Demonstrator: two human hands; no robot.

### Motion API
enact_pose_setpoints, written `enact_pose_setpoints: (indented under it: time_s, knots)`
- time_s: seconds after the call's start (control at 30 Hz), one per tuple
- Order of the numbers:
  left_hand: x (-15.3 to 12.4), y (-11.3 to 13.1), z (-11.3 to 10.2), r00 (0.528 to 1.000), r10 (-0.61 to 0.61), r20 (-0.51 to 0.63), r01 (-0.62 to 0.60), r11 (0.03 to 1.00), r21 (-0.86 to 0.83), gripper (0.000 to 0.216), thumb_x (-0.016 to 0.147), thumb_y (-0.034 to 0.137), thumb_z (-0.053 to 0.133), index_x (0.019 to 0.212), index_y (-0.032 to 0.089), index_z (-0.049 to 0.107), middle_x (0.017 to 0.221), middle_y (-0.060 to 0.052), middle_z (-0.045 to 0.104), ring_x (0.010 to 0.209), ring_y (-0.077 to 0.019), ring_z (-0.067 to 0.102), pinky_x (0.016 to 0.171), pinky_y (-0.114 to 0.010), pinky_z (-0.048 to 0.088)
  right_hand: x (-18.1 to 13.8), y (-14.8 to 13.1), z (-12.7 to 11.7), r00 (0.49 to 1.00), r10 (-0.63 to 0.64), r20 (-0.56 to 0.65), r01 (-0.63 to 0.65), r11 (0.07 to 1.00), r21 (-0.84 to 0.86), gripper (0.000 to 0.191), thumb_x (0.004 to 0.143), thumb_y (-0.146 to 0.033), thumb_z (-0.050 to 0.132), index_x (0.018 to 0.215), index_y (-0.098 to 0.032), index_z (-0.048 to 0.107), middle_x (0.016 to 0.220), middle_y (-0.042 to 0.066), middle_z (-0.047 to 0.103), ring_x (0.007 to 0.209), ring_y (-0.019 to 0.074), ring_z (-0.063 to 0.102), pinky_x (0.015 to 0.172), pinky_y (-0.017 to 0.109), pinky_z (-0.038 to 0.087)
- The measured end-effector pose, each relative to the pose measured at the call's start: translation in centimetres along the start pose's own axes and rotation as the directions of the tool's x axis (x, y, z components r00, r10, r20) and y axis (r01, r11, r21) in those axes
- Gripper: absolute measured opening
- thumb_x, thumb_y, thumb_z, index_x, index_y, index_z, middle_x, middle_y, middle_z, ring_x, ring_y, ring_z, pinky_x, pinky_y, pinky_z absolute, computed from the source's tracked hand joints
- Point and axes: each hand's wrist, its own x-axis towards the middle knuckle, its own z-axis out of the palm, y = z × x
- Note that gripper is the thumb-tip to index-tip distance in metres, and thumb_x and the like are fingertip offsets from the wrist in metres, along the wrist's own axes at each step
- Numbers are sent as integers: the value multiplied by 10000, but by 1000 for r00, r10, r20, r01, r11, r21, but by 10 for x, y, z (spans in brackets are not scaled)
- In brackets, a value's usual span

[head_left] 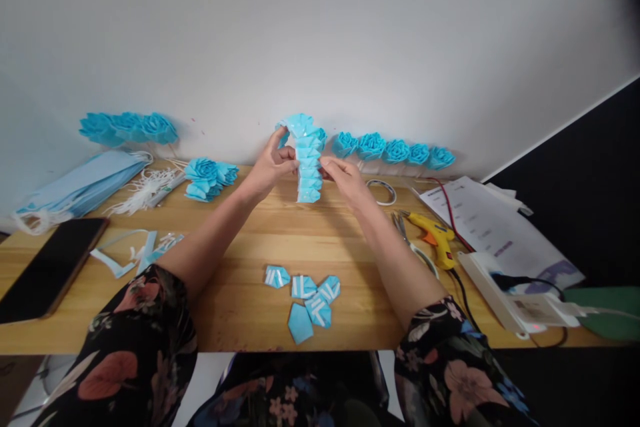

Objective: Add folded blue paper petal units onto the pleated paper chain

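Both left hand (270, 165) and right hand (346, 179) pinch a curled, pleated light-blue fabric strip (309, 163), apparently shaping it; the next move likely needs gentle, even pressure.

Black sleeves (435, 355) patterned with coral flowers (107, 375)

One head-worn camera looks forward and down from above the wearer's floral sleeves (135, 347), near a wooden desk (225, 260). The wide view reaches from the lap (300, 390), past the left hand (270, 168) and right hand (346, 178) mid-frame, to the pale wall (320, 33) beyond.
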Motion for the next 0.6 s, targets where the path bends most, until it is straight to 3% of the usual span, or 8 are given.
enact_pose_setpoints:
  time_s: [0.1,0.23,0.43,0.6]
  knots:
    - [1,2,0,1000,16,-27,-16,1000,8,916,748,346,826,1507,252,323,816,5,653,687,-144,619,699,-301,507,-1,-1,-1,999,10,33,-7,998,-63,356,725,-554,726,727,-202,670,726,-11,616,709,134,526,709,270,450]
    - [1,4,3,1000,-13,-3,14,1000,24,865,814,434,758,1528,240,309,793,-2,643,716,-166,639,743,-330,524,-1,0,-2,1000,9,-17,-11,991,-133,368,709,-525,729,609,-205,578,605,-41,517,629,117,458,633,260,387]
    - [0,-2,2,998,-33,51,32,999,28,1073,721,447,853,1572,275,222,962,-60,676,791,-199,664,773,-361,537,0,-1,-1,1000,-3,-26,0,992,-129,350,710,-516,713,612,-209,576,606,-39,505,625,121,448,621,265,361]
    - [0,-3,1,997,-46,64,46,999,1,1117,707,417,870,1580,287,185,949,-48,683,785,-193,676,771,-362,555,-2,-3,1,999,-33,-26,29,990,-140,350,730,-496,698,591,-211,549,598,-38,491,617,120,435,613,264,354]
